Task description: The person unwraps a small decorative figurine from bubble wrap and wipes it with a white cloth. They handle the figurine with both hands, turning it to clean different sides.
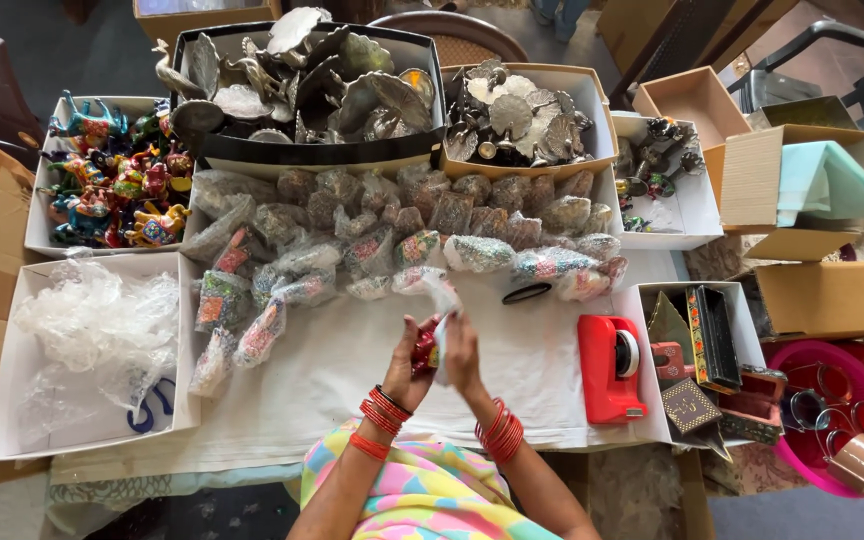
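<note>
Head view: left hand, right hand grip red figurine; bare cloth around.

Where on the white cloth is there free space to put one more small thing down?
The white cloth is bare left of the hands, below the wrapped bundles. Another bare patch lies between the right hand and the red tape dispenser. The rows of bundles and the boxes behind are crowded.

A single head-worn camera looks steeply down from above onto the white cloth-covered surface, near enough that the wearer's forearms enter at the frame's lower centre.
</note>
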